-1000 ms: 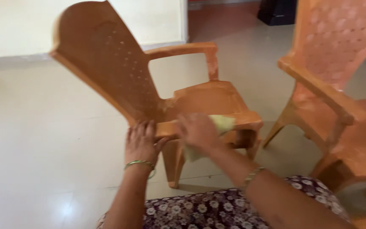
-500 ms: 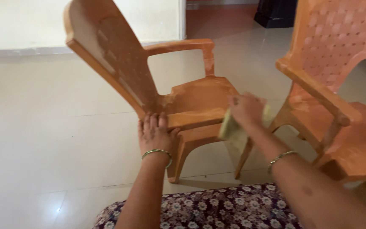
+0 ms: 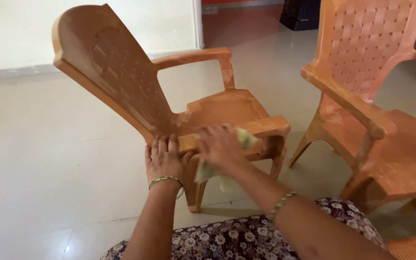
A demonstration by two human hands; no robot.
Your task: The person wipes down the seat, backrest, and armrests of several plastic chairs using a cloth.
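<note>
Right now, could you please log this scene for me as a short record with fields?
Setting: pale tiled floor
Left hand: left hand rests on the near chair, where the near armrest meets the backrest
Right hand: right hand presses a yellowish cloth on that armrest
Wrists: a bangle on each
Other chair: second orange chair to the right, apart from the hands
Clothing: dark floral fabric at the bottom edge

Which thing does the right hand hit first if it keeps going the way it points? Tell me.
The right hand, pressing a cloth on the armrest, points along it toward its front end. Past that, likely the second chair, though depth is unclear.
</note>
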